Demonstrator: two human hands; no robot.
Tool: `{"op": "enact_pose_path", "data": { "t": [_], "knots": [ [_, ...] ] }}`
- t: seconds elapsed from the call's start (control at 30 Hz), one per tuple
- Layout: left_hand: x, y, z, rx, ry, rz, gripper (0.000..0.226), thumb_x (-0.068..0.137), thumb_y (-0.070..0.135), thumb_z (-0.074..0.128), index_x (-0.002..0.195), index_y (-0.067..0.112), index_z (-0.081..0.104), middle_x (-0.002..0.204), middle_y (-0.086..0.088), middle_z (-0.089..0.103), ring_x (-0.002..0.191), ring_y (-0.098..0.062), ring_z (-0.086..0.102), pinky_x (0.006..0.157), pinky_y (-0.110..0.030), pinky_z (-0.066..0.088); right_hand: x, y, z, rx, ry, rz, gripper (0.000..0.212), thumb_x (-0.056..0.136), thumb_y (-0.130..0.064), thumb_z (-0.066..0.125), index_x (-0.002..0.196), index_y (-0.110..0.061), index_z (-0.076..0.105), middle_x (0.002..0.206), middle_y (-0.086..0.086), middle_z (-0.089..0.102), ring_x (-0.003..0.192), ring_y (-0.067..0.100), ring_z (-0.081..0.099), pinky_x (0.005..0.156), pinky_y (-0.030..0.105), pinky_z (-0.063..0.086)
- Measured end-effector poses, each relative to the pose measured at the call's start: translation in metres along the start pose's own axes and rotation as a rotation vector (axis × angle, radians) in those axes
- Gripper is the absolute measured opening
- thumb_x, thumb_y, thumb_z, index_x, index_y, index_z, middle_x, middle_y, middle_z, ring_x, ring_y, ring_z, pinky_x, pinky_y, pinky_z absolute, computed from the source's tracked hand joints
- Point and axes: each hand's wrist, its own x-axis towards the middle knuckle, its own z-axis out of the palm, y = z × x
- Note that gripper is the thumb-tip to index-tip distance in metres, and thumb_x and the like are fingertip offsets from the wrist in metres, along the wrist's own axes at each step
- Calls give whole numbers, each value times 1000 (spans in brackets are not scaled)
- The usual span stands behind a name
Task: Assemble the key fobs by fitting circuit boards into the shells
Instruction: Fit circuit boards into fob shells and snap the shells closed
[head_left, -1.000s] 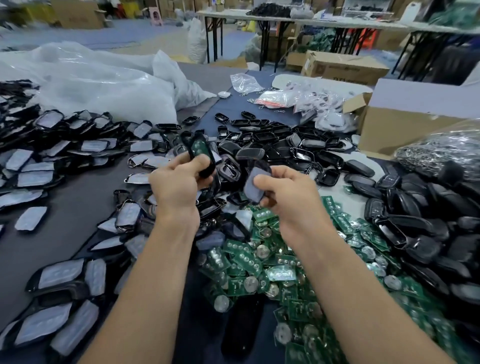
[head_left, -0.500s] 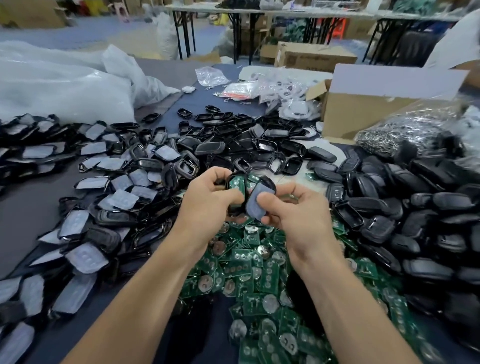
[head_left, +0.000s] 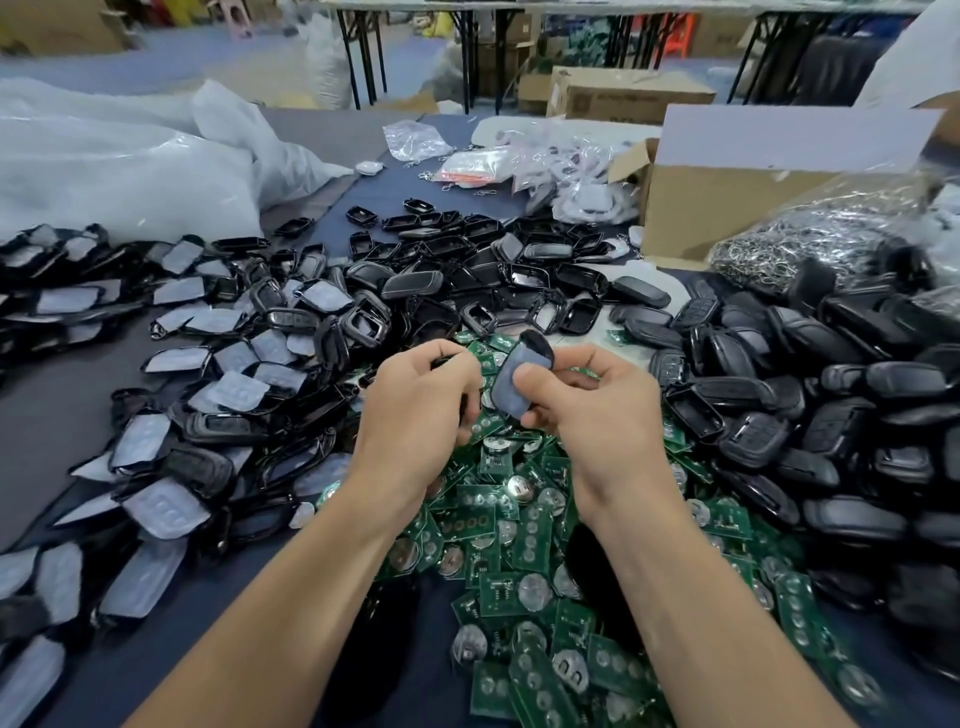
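L hand (head_left: 415, 415) & R hand (head_left: 602, 415) are both just above the heap of green circuit boards (head_left: 498, 525), mid-desk (head_left: 62, 415). Forearms come in from the bottom edge and converge.

R grip: thumb (head_left: 535, 376) pressed on the grey pad face of a held shell (head_left: 511, 382), fingers curled behind it, so it's pinched. It's tilted, dark top end pointing up & away.

L grip: back of hand to cam, fingers curled tight round a dark part (head_left: 447, 360). Only a sliver shows betw thumb & index, can't tell what it is.

Hands are close together, with the held shell just beside the L fingers.

Around: padded shells (head_left: 156, 441) heaped on the L side, plain black shells (head_left: 779, 415) piled on the R. Cardboard box (head_left: 727, 197) far R, bag of metal rings (head_left: 810, 244) in front of it. Clear plastic bags (head_left: 130, 171) far L.
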Motion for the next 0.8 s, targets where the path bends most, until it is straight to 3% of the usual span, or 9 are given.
{"op": "enact_pose_path", "data": {
  "t": [0.13, 0.23, 0.43, 0.5, 0.57, 0.7, 0.8],
  "knots": [
    [0, 1, 3, 44, 5, 30, 25, 63, 50, 72, 80, 32, 77, 56, 0, 51, 55, -21, 36, 55, -40, 33, 1, -2, -2, 111, 53, 15, 15, 83, 5, 80, 87, -5, 71, 68, 9, 73, 48, 16, 62, 51, 22, 52],
    [0, 0, 2, 63, -42, 61, 33, 61, 56, 82, 85, 34, 79, 53, 4, 52, 52, -20, 37, 54, -40, 32, 0, -2, -2, 123, 50, 6, 14, 83, 6, 80, 89, -3, 71, 68, 11, 74, 49, 17, 63, 52, 22, 53],
    [3, -3, -1, 20, 4, 53, 28, 56, 48, 84, 77, 29, 80, 49, 4, 47, 49, -20, 30, 50, -32, 25, -3, -1, -3, -66, -13, -104, 16, 79, -1, 81, 84, -16, 77, 75, 8, 78, 65, 27, 75, 65, 35, 63],
    [3, -2, 0, 9, 33, 49, 30, 54, 49, 82, 76, 29, 80, 49, 2, 45, 51, -21, 29, 51, -36, 25, -4, -2, -3, -133, -30, -126, 15, 77, -4, 79, 86, -16, 78, 75, 7, 78, 67, 29, 75, 67, 39, 63],
    [3, -2, 0, 24, 62, 61, 29, 56, 50, 82, 77, 31, 80, 49, 0, 46, 50, -21, 31, 52, -38, 27, -4, -2, -4, -112, -36, -115, 16, 79, 0, 78, 84, -14, 78, 73, 9, 78, 63, 27, 74, 63, 34, 61],
    [0, -3, 1, 177, 113, 157, 13, 74, 44, 83, 74, 32, 76, 37, 13, 39, 35, -10, 26, 38, -20, 23, -4, -2, -4, -26, -23, -75, 16, 81, 5, 78, 81, -11, 77, 73, 13, 77, 61, 26, 74, 58, 26, 58],
    [-2, -1, 0, 254, 174, 227, 17, 80, 35, 83, 68, 30, 72, 34, 15, 41, 29, -8, 29, 33, -15, 22, -3, -3, -6, -68, -90, -102, 5, 81, -9, 79, 84, -14, 79, 75, 10, 78, 66, 25, 76, 62, 29, 61]
  ]
}}
